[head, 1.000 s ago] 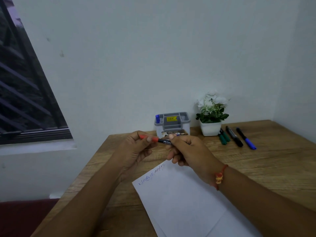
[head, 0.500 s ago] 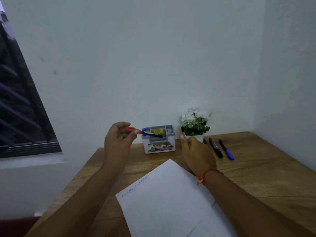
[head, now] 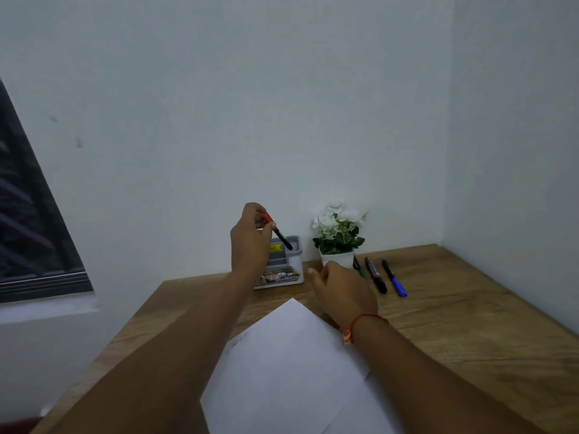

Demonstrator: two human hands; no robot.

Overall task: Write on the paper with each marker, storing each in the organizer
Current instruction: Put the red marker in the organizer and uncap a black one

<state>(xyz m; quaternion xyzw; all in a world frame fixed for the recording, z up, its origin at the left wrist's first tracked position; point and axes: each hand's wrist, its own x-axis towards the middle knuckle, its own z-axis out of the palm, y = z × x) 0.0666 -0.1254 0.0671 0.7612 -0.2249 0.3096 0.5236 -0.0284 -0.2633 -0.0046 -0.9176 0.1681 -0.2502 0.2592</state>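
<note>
Head view looks down on a wooden table (head: 454,324) set in a corner, with the paper (head: 288,364) lying nearest the person. A faint line of writing (head: 239,338) shows near its left edge. At the back stands the grey organizer (head: 294,261), with a potted plant (head: 338,233) just beside it.

A second ago both hands held the red marker (head: 277,231) together above the paper. Now the left hand (head: 250,242) alone pinches it by the red end. The marker was level half a second ago and is now tilted, its dark end pointing down at the organizer's top. Whether the tip is already inside a slot cannot be told.

The right hand (head: 341,292) has let go and moved right. It is loosely curled, holds nothing, and sits in front of the plant pot.

Near it lie three more markers side by side: green (head: 358,267), black (head: 376,275) and blue (head: 394,278).

The red marker's turn seems nearly done, only the drop remaining. The right hand looks set to fetch the next marker.
</note>
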